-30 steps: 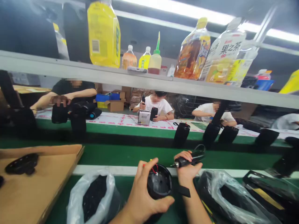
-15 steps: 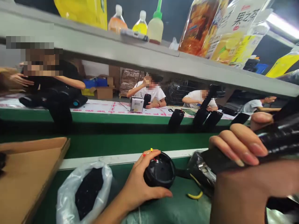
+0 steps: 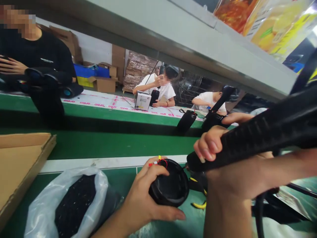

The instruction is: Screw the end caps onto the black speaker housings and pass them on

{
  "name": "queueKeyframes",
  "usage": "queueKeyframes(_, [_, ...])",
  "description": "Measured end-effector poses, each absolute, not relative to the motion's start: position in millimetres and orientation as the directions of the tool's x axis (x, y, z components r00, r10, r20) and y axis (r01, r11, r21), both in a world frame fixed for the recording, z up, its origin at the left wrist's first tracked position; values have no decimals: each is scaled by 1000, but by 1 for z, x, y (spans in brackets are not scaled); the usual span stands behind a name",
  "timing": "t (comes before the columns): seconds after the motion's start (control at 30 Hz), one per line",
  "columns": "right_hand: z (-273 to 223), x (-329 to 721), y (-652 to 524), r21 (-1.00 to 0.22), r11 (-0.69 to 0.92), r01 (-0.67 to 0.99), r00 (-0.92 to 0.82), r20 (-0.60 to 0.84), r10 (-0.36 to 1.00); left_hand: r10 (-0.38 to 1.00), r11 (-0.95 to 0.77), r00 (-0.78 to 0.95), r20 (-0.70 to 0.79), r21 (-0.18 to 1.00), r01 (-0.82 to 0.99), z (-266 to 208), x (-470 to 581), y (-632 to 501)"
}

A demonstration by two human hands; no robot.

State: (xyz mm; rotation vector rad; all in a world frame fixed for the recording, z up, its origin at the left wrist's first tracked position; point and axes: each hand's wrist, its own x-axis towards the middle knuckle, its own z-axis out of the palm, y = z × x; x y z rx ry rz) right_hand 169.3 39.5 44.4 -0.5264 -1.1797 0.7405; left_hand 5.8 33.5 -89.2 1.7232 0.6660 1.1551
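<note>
In the middle foreground my left hand is wrapped round a black round cylindrical housing with its recessed end facing me. Short red wires with a yellow and a white connector stick out at its upper left rim, by my fingers. My right hand grips a black electric screwdriver, held slanting down to the left. Its bit tip meets or nearly meets the right rim of the housing; contact is hard to make out. A yellow-handled tool lies on the green bench below, partly hidden by my right arm.
A clear plastic bag of small black parts stands left of my left hand, beside a cardboard box. A grey shelf crosses overhead. Beyond, black cylinders stand along the green-edged line, where several co-workers sit.
My right hand has brought the screwdriver left and down to the housing's rim. My left hand still holds the housing, turned slightly. The view has shifted, with less of the shelf's bottles showing.
</note>
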Motion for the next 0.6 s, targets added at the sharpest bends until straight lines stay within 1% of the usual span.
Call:
queueKeyframes(0.07, [41, 170, 47, -674, 721, -162, -2, 731, 682, 804, -441, 410, 431, 894, -74, -88, 7, 34])
queueKeyframes(0.1, [40, 170, 49, -653, 743, -149, -93, 757, 647, 803, -444, 409, 434, 893, -77, -88, 7, 34])
queueKeyframes(0.13, [40, 170, 51, -645, 751, -138, -139, 764, 630, 804, -443, 409, 432, 893, -72, -88, 7, 35])
queueKeyframes(0.2, [41, 170, 52, -657, 747, -101, -146, 753, 642, 807, -441, 413, 423, 896, -56, -87, 7, 35])
queueKeyframes(0.27, [42, 169, 52, -681, 730, -62, -106, 732, 673, 806, -440, 418, 418, 897, -47, -86, 6, 35])
queueKeyframes(0.4, [43, 168, 50, -701, 712, -44, -64, 713, 698, 798, -447, 425, 426, 893, -55, -84, 5, 34])
queueKeyframes(0.5, [42, 173, 52, -699, 713, -61, -156, 712, 685, 800, -438, 423, 426, 896, -73, -85, 5, 33])
queueKeyframes(0.6, [43, 177, 54, -705, 706, -69, -187, 705, 684, 805, -424, 422, 417, 902, -83, -86, 6, 33])
